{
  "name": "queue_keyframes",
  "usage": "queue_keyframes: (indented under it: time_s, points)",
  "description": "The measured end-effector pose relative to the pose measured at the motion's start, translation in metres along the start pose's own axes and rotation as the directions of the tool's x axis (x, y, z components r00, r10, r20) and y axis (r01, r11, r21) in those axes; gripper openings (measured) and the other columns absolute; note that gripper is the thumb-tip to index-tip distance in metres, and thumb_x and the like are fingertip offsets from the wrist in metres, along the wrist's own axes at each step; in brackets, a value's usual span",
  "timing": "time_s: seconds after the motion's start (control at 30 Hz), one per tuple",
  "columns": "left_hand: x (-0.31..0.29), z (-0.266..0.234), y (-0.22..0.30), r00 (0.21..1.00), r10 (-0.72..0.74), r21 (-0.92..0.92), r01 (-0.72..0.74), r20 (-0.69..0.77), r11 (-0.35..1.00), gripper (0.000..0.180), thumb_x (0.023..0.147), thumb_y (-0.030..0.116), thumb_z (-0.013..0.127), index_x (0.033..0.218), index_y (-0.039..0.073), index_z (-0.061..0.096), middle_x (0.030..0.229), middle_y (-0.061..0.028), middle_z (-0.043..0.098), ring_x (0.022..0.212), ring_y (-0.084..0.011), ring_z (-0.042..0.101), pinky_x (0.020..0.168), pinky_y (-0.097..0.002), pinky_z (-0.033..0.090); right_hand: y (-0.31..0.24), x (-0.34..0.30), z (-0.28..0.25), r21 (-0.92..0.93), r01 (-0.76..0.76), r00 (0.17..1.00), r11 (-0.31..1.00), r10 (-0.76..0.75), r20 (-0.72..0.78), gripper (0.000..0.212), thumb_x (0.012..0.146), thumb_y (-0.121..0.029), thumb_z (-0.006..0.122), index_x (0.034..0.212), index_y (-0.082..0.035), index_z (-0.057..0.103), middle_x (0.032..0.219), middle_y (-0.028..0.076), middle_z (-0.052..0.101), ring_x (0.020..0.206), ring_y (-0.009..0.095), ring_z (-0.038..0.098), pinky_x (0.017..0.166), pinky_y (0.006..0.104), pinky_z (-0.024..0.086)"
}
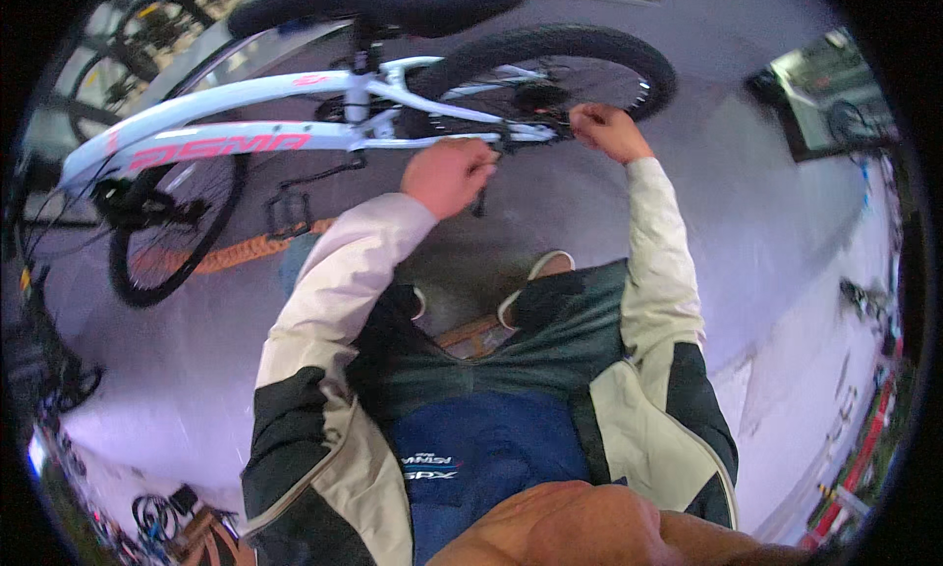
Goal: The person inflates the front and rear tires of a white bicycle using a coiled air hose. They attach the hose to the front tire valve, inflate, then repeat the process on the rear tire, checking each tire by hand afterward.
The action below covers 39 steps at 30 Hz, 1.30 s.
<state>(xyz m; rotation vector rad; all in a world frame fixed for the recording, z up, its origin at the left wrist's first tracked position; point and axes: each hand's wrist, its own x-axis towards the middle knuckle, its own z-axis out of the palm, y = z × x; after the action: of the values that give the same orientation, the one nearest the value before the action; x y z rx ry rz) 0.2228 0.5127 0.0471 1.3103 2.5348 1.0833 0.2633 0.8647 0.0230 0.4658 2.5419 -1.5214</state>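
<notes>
A white bicycle with pink lettering stands across the far side, its black saddle at the top and its rear wheel to the right. My left hand is closed beside the rear end of the frame, and a dark thin rod shows just below its fingers. Whether that rod is in its grip I cannot tell. At the rear hub, on its right side, my right hand has its fingertips pinched together. What lies between them is too small to make out.
A crank with a black pedal juts out toward me left of my left hand. The front wheel is turned at the left, by an orange strip on the floor. More bicycles stand at the far left. A dark-framed panel is at the right.
</notes>
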Motion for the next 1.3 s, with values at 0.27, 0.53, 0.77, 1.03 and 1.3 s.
queue_keyframes:
  time_s: [0.27,0.53,0.77,1.03,1.3]
  points:
    - [-0.019,-0.005,0.024,0.995,0.094,0.122,-0.099,0.046,0.988,0.022,0.089,0.027,0.071,0.107,0.014,0.069,0.105,-0.011,0.068,0.104,-0.0364,0.063,0.088,-0.0493,0.053,-0.076,-0.048,0.105,0.096,0.125,0.956,0.987,-0.146,0.254,0.027,0.102,-0.03,0.065,0.117,-0.008,0.063,0.086,0.001,0.066,0.077,0.01,0.061,0.064,0.027,0.052]
    - [-0.09,-0.15,0.058,0.842,0.257,0.325,-0.104,-0.475,0.94,0.041,0.079,0.017,0.081,0.116,0.006,0.067,0.118,-0.0128,0.066,0.113,-0.0368,0.061,0.099,-0.0452,0.049,-0.002,0.012,0.157,-0.461,0.464,0.869,0.757,-0.289,0.401,0.032,0.084,-0.032,0.081,0.099,-0.005,0.072,0.086,0.014,0.072,0.079,0.026,0.069,0.076,0.04,0.054]
    - [-0.157,-0.31,0.096,0.558,0.525,0.766,0.461,-0.642,0.448,0.029,0.085,0.022,0.079,0.108,0.006,0.07,0.105,-0.0143,0.071,0.1,-0.0349,0.066,0.092,-0.0444,0.052,0.043,0.035,0.223,-0.606,0.612,0.757,0.507,-0.154,0.635,0.038,0.079,-0.039,0.081,0.104,-0.01,0.078,0.096,0.018,0.075,0.094,0.036,0.072,0.085,0.0448,0.057]
    - [-0.168,-0.368,0.044,0.286,-0.437,0.223,0.956,-0.853,0.191,0.094,0.083,0.065,0.068,0.152,0.007,0.039,0.145,-0.0271,0.052,0.127,-0.0445,0.058,0.109,-0.0483,0.047,0.094,0.038,0.267,-0.765,0.528,0.843,0.369,-0.119,0.524,0.036,0.083,-0.043,0.076,0.105,-0.014,0.079,0.104,0.016,0.075,0.099,0.035,0.072,0.087,0.0469,0.058]
    - [-0.179,-0.401,0.01,0.357,-0.521,0.283,0.934,-0.775,0.219,0.101,0.077,0.066,0.075,0.139,-0.01,0.048,0.126,-0.0294,0.066,0.119,-0.0394,0.065,0.101,-0.0416,0.052,0.1,0.053,0.237,-0.689,0.196,0.851,0.698,0.227,0.473,0.039,0.087,-0.044,0.076,0.106,-0.009,0.077,0.088,0.016,0.075,0.071,0.026,0.074,0.067,0.0391,0.06]
